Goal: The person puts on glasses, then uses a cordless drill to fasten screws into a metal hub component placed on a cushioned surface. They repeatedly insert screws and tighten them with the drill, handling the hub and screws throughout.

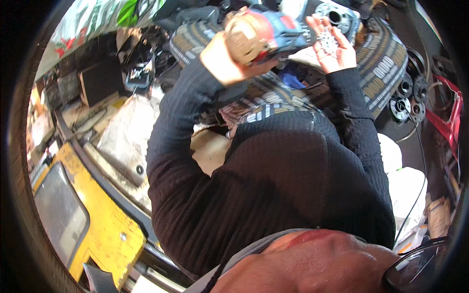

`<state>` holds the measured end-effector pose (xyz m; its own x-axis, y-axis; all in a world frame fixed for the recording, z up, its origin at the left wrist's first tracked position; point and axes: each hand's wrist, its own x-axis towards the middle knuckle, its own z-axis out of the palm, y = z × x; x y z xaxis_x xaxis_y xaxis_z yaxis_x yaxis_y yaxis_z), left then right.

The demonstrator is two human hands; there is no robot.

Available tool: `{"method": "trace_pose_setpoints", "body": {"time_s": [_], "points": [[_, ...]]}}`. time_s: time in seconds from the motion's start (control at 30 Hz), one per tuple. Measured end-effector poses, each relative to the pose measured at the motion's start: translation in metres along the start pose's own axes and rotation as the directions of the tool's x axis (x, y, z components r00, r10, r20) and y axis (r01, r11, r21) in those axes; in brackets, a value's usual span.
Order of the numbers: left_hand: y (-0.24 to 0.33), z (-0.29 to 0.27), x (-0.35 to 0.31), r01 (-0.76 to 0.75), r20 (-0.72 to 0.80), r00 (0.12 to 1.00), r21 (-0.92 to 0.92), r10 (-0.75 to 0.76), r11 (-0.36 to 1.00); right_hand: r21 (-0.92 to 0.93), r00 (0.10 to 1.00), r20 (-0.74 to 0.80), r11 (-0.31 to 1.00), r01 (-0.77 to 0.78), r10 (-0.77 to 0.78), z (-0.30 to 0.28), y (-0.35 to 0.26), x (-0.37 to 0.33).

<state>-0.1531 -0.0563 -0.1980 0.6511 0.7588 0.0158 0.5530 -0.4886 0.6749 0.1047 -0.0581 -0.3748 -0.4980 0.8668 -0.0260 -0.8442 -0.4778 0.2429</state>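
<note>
My left hand (221, 62) is closed around a cordless drill (281, 30) with a blue and red body, slightly smeared by motion. Its black front end points right, towards my other palm. My right hand (336, 62) is turned palm up with the fingers curled, cupping a small heap of silvery screws (328, 43). Just beyond that hand sits a grey metal part (337, 18) with a round dark hole. Both hands are above my lap, over patterned trousers (383, 73). The drill's grip is mostly hidden by my left hand.
On the left are a yellow machine panel (105, 219) and a white plastic sheet (128, 132). Round metal flanges (403, 107) lie on the right, beside a red strap (447, 117) and a thin black cable (423, 156). White bags (409, 193) stand below them.
</note>
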Motion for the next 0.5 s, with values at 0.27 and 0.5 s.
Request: {"method": "trace_pose_setpoints", "body": {"time_s": [0.27, 0.5], "points": [[0.0, -0.017, -0.021, 0.213, 0.06, 0.976, -0.081, -0.208, 0.974, -0.172, 0.958, -0.255, 0.981, 0.086, -0.128, 0.011, 0.022, 0.003], [0.006, -0.014, -0.009, 0.314, 0.016, 0.948, -0.229, -0.319, 0.921, -0.465, 0.99, -0.103, 0.875, -0.137, 0.1, 0.017, 0.022, 0.001]]}}
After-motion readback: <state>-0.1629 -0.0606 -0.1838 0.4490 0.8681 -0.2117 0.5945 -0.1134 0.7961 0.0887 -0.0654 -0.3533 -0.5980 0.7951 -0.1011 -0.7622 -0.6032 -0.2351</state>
